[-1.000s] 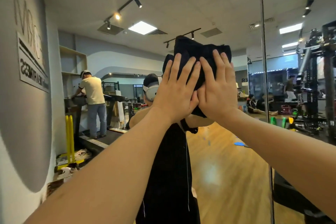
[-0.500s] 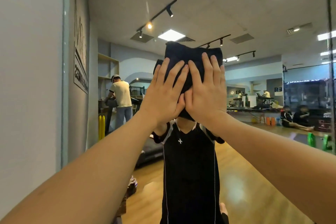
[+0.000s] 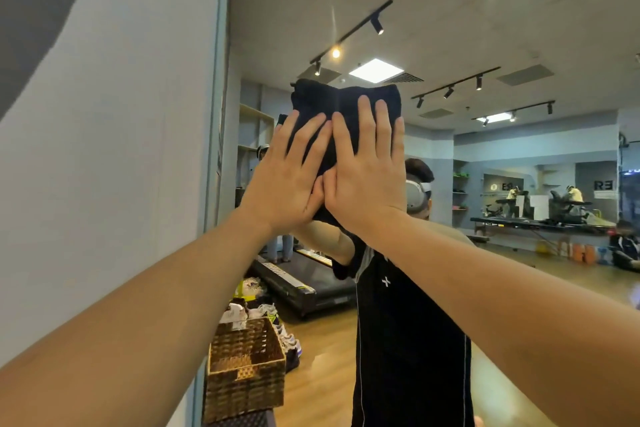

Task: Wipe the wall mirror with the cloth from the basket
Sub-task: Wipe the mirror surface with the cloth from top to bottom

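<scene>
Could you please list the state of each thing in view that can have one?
cloth: bunched, pressed flat against the mirror under both hands.
left hand: fingers straight, pressing the cloth.
right hand: fingers straight, pressing the cloth, beside the left.
wall mirror: upright, being wiped near its left edge.
basket: upright, open-topped, seen at the mirror's lower left; contents hidden.

cloth (image 3: 346,104): slid left toward mirror (image 3: 450,28) edge | wicker basket (image 3: 246,367): entered view, lower left
</scene>
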Available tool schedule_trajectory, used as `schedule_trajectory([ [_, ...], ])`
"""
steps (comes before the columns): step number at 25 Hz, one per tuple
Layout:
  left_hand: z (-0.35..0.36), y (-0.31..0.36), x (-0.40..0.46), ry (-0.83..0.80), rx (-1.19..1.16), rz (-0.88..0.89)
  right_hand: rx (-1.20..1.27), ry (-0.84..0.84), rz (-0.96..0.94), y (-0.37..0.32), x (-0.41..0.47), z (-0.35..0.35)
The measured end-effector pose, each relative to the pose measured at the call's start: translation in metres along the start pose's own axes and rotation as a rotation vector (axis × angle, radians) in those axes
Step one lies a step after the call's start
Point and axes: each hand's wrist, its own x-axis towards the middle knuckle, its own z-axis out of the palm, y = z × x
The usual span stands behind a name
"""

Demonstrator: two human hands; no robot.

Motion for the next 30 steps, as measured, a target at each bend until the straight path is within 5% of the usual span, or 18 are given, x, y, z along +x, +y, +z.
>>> schedule_trajectory([
  [12,0.000,-0.119,-0.069,-0.045,0.112,-0.026,0.080,-0.024,-0.074,-0.128,0.022,0.039],
  [30,-0.001,-0.056,-0.137,-0.084,0.148,-0.082,0.129,-0.111,-0.236,-0.117,-0.058,0.037],
])
